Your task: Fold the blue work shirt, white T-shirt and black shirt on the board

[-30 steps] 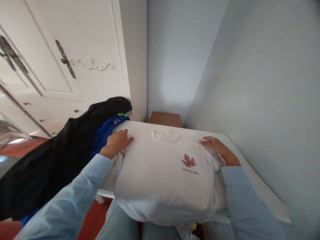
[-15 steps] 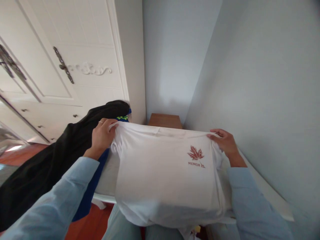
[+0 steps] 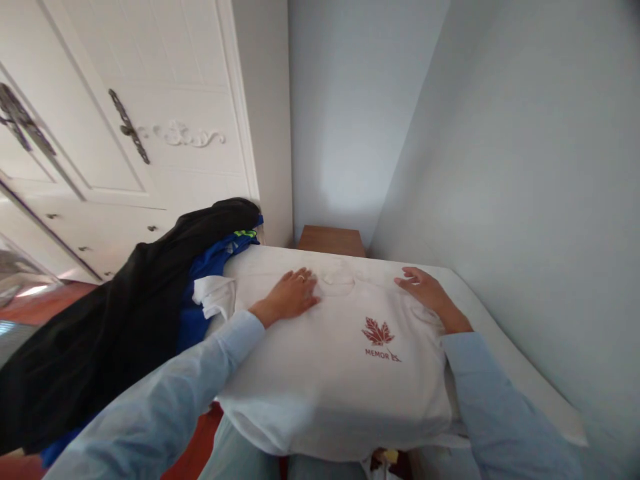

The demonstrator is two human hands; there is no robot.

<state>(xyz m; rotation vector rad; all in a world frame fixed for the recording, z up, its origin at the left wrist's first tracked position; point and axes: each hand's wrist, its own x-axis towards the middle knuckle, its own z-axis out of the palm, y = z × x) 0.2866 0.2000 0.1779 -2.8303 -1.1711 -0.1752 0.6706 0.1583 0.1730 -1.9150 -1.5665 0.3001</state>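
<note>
A white T-shirt with a red maple leaf print lies spread front side up on a white table, its lower part hanging over the near edge. My left hand, a ring on one finger, rests flat on the shirt just left of the collar. Over the shirt's right shoulder is my right hand, fingers apart and slightly curled, with no cloth pinched in them. The left sleeve lies out to the side, touching a blue garment.
Black clothing and a blue garment are heaped at the table's left. A white wardrobe stands behind them. A brown wooden box-like piece sits in the corner, and a pale wall borders the right side.
Both hands have let go of the shirt's shoulders. The shirt now lies lower and flatter on the table. My left hand has moved right, onto the cloth near the collar.
</note>
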